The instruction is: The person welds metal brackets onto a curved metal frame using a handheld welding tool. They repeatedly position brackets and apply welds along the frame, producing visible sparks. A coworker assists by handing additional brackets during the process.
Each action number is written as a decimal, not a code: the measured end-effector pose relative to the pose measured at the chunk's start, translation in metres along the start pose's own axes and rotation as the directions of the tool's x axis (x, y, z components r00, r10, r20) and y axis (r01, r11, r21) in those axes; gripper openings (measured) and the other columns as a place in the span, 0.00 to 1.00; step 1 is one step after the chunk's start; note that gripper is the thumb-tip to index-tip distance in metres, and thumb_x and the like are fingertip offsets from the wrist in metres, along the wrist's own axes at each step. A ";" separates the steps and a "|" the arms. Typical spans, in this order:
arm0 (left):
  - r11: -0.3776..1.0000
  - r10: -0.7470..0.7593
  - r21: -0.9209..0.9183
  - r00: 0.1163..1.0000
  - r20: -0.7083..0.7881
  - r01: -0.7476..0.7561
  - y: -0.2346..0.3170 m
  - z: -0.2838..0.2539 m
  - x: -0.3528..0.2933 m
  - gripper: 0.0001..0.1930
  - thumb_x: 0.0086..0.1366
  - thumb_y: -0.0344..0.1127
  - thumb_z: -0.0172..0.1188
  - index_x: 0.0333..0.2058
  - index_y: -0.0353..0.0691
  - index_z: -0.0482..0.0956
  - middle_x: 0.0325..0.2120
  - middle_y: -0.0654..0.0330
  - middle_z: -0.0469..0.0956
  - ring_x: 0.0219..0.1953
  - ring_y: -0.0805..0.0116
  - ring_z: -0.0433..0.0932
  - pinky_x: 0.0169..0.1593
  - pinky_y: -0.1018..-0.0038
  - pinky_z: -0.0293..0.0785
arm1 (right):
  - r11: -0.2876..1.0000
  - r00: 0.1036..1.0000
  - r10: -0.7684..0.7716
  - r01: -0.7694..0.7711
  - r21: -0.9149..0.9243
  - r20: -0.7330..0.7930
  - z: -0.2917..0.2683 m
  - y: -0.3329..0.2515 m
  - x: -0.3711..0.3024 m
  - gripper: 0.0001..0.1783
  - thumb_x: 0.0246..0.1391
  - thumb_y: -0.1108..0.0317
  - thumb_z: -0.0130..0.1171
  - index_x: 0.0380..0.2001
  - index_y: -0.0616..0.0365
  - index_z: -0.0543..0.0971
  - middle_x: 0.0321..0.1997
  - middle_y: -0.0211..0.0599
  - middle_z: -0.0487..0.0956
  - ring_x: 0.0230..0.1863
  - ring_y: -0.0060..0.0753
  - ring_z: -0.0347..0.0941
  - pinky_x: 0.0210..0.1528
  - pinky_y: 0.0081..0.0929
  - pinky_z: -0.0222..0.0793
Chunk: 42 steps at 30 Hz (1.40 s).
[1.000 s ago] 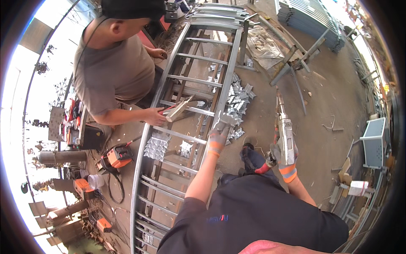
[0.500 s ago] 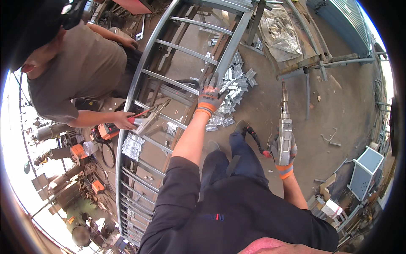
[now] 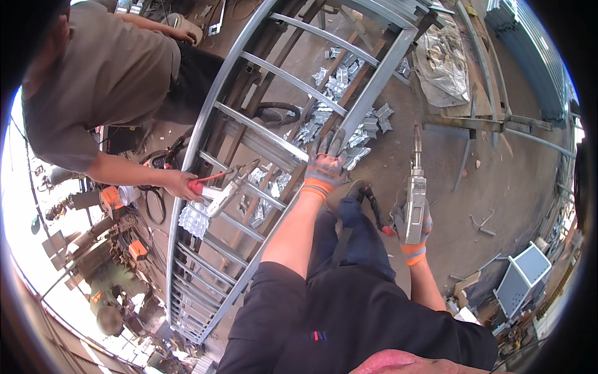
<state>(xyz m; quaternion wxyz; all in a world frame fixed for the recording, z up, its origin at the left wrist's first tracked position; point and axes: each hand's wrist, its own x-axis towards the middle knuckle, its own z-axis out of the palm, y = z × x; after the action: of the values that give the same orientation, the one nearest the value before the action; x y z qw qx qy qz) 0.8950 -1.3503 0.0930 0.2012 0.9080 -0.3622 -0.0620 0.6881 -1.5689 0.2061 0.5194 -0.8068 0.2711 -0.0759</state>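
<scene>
Ladder-like frame (image 3: pixel 374 90) – smooth bare metal, its rails are shining softly. Handheld tool (image 3: pixel 416 209) – silvery metal, its body is showing a duller sheen. Gloves (image 3: pixel 325 168): cloth, their grey palms and fingers are looking matt and grimed. Small brackets (image 3: pixel 383 115): bright metal, their folded faces are glinting. Bench sheet (image 3: pixel 442 68): thin, plastic-looking, it is wrinkling glossily. Black top (image 3: pixel 374 318): matt cloth, it is creasing softly. Floor (image 3: pixel 448 237): it is looking matt and dusty.
</scene>
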 end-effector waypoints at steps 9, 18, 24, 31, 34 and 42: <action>0.996 0.012 0.083 0.999 -0.030 -0.010 -0.003 0.006 0.003 0.21 0.49 0.48 0.74 0.41 0.48 0.88 0.78 0.54 0.60 0.76 0.48 0.61 0.79 0.45 0.50 | 0.965 0.972 -0.232 0.226 -0.136 -0.035 0.018 -0.022 0.031 0.30 0.49 0.74 0.79 0.54 0.61 0.77 0.38 0.34 0.81 0.33 0.33 0.80 0.38 0.29 0.78; 0.996 -0.028 0.085 0.998 0.049 0.023 -0.003 0.011 -0.004 0.24 0.59 0.56 0.69 0.50 0.50 0.88 0.76 0.52 0.63 0.76 0.49 0.62 0.76 0.46 0.55 | 0.867 0.977 0.209 -0.160 0.472 -0.052 0.006 -0.034 -0.037 0.30 0.51 0.73 0.73 0.57 0.60 0.75 0.48 0.32 0.81 0.43 0.28 0.79 0.41 0.29 0.81; 0.994 -0.097 -0.047 0.990 0.101 0.102 -0.009 0.027 -0.005 0.26 0.64 0.60 0.65 0.56 0.55 0.86 0.74 0.51 0.66 0.76 0.47 0.63 0.74 0.45 0.58 | 0.803 0.984 0.078 -0.157 0.575 0.159 0.003 -0.059 -0.085 0.41 0.70 0.41 0.49 0.75 0.57 0.65 0.69 0.48 0.74 0.64 0.47 0.75 0.65 0.48 0.75; 0.754 -0.232 -0.584 0.954 0.189 0.300 0.045 -0.009 -0.100 0.23 0.68 0.54 0.64 0.54 0.48 0.84 0.60 0.45 0.79 0.61 0.44 0.77 0.62 0.53 0.74 | 0.878 0.995 -0.096 0.085 0.471 0.000 0.021 -0.120 -0.140 0.26 0.61 0.81 0.64 0.62 0.62 0.74 0.36 0.31 0.78 0.34 0.27 0.77 0.35 0.28 0.78; 0.787 -0.074 -0.602 0.990 0.122 0.133 0.104 -0.006 -0.157 0.16 0.69 0.40 0.63 0.53 0.45 0.84 0.48 0.47 0.82 0.50 0.48 0.80 0.53 0.58 0.77 | 0.913 0.915 -0.398 0.401 0.075 -0.062 0.031 -0.133 -0.137 0.31 0.58 0.74 0.71 0.63 0.63 0.74 0.39 0.32 0.81 0.36 0.30 0.80 0.38 0.28 0.79; 0.282 0.173 -0.957 0.985 -0.015 -0.064 0.145 0.017 -0.183 0.14 0.75 0.25 0.55 0.56 0.44 0.77 0.48 0.67 0.79 0.45 0.75 0.76 0.47 0.75 0.77 | 0.808 0.948 -0.303 0.204 0.552 0.094 0.034 -0.146 -0.125 0.31 0.59 0.76 0.73 0.64 0.62 0.74 0.49 0.31 0.84 0.47 0.23 0.82 0.45 0.25 0.80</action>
<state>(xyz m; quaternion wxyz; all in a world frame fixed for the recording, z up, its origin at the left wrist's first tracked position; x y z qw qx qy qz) 0.6649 -1.3259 0.1310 0.6885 0.5765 -0.3293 -0.2918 0.6490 -1.4310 0.3389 0.7310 -0.6619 0.0812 -0.1450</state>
